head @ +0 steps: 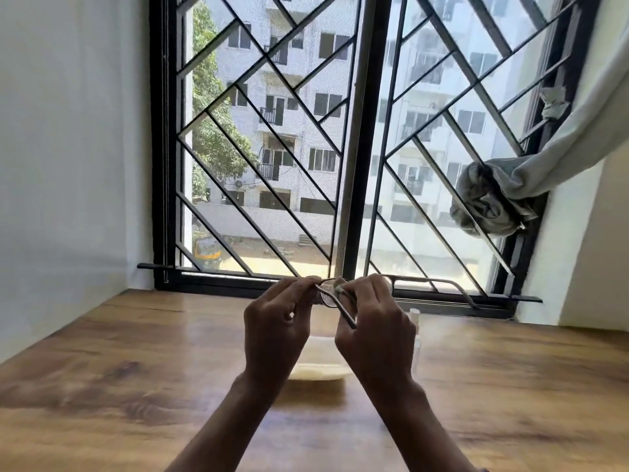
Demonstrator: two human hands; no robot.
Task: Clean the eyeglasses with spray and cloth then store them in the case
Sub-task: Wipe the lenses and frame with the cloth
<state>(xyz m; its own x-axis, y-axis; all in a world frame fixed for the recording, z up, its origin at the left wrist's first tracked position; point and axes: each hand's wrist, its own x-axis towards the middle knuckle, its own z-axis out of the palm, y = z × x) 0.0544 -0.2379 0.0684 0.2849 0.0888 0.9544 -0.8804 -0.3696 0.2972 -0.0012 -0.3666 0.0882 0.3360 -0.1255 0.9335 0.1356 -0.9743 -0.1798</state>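
Both hands are raised above the wooden table (136, 386), holding thin dark-framed eyeglasses (329, 296) between them. My left hand (275, 328) pinches the frame at its left end. My right hand (374, 332) presses a small pale cloth (338, 286) against a lens, with one temple arm sticking down past its fingers. Below the hands lies a cream-coloured open case (320, 364) on the table. A clear spray bottle (414, 332) with a white top stands just right of my right hand, partly hidden by it.
A black-barred window (364, 148) fills the wall right behind the table's far edge. A knotted grey curtain (493, 199) hangs at the right. White walls close in the table on the left and right.
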